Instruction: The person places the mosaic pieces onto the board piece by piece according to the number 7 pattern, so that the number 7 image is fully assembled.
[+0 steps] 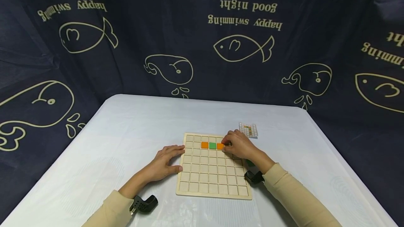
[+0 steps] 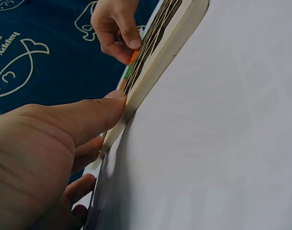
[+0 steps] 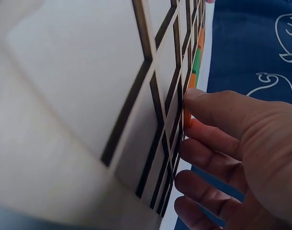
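A pale wooden board (image 1: 203,178) with a grid of square recesses lies on the white table. In its second row from the far side sit an orange tile (image 1: 204,145), a green tile (image 1: 213,145) and a second orange tile (image 1: 220,146), side by side. My right hand (image 1: 240,145) pinches that second orange tile between thumb and index finger, as the right wrist view shows at the tile's edge (image 3: 191,82). My left hand (image 1: 162,163) rests along the board's left edge, fingers extended, the thumb touching the rim.
Beyond the board's far right corner lies a small card (image 1: 248,130) printed with a coloured grid pattern. A dark green piece (image 1: 250,163) shows partly from under the right wrist. A dark fish-print cloth (image 1: 195,16) hangs behind the table.
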A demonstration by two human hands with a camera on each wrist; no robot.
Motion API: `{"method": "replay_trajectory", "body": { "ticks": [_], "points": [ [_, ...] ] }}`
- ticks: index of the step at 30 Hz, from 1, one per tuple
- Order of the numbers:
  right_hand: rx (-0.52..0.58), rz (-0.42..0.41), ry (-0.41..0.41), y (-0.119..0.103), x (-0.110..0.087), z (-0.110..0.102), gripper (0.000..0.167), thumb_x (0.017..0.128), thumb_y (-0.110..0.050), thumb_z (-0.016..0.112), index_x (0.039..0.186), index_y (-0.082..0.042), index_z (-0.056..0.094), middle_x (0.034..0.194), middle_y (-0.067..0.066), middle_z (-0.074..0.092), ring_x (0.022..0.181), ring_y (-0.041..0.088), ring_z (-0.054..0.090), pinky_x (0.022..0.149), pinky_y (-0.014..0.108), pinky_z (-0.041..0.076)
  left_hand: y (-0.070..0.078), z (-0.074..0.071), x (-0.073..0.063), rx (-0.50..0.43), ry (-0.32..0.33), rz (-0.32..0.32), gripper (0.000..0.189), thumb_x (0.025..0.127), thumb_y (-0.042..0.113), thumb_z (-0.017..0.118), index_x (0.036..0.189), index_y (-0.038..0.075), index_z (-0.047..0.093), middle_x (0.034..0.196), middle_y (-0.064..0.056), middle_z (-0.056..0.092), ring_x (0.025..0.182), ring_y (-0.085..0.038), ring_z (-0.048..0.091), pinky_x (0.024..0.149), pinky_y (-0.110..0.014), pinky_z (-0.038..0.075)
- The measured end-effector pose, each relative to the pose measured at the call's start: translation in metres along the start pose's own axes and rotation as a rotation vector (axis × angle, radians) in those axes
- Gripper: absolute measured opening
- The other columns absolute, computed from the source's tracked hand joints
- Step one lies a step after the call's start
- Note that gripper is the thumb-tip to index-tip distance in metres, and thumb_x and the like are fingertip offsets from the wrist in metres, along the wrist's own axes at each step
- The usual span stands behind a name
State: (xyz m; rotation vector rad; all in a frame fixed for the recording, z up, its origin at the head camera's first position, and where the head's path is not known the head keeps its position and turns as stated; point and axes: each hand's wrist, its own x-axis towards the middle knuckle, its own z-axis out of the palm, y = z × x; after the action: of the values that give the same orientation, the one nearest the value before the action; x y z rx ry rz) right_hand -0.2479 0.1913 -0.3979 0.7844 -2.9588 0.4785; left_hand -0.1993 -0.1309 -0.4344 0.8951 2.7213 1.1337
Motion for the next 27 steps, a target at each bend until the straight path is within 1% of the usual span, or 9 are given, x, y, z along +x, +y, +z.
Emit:
{"method": "replay_trajectory", "body": {
  "ticks": [9,16,19,23,27],
  "points": [
    [-0.001,0.006,0.002,0.001,0.000,0.000,0.020,0.081,-0.027,0.074,0.097,-0.016,0.072,0.092,-0.003,0.061,0.079,0.012,0.044,0.071,0.029,0.037,0.001,-0.001,0.000,0.003,0.001,0.006,0.061,0.083,0.026,0.071,0.137,0.006,0.049,0.150,-0.006,0.039,0.141,-0.033,0.028,0.109,-0.057,0.020],
    [0.054,0.018,0.002,0.002,-0.002,-0.002,0.023,0.082,-0.026,0.073,0.101,-0.013,0.071,0.094,0.000,0.061,0.082,0.013,0.046,0.072,0.029,0.040,0.001,-0.001,0.000,0.004,0.003,0.003,0.061,0.083,0.026,0.071,0.136,0.006,0.049,0.150,-0.006,0.039,0.141,-0.033,0.028,0.109,-0.057,0.020],
    [0.068,0.008,0.022,0.004,-0.002,-0.004,0.026,0.082,-0.024,0.073,0.103,-0.010,0.071,0.094,0.002,0.061,0.083,0.014,0.047,0.071,0.029,0.040,0.001,-0.001,0.000,0.006,0.004,0.003,0.061,0.083,0.026,0.071,0.136,0.006,0.049,0.150,-0.006,0.039,0.141,-0.033,0.028,0.109,-0.057,0.020],
    [0.060,-0.015,0.057,0.005,-0.005,-0.007,0.028,0.081,-0.021,0.073,0.104,-0.007,0.070,0.093,0.004,0.061,0.083,0.017,0.047,0.068,0.028,0.039,0.001,-0.001,0.000,0.008,0.004,0.005,0.061,0.083,0.026,0.071,0.136,0.006,0.049,0.150,-0.006,0.039,0.141,-0.033,0.028,0.109,-0.057,0.020],
    [0.089,0.020,0.044,0.003,-0.008,-0.014,0.029,0.083,-0.023,0.071,0.108,-0.008,0.070,0.098,0.004,0.062,0.089,0.020,0.050,0.073,0.032,0.041,0.001,-0.001,0.000,0.013,0.006,0.006,0.061,0.083,0.026,0.071,0.136,0.006,0.049,0.150,-0.006,0.039,0.140,-0.032,0.029,0.109,-0.057,0.021]
  ]
}}
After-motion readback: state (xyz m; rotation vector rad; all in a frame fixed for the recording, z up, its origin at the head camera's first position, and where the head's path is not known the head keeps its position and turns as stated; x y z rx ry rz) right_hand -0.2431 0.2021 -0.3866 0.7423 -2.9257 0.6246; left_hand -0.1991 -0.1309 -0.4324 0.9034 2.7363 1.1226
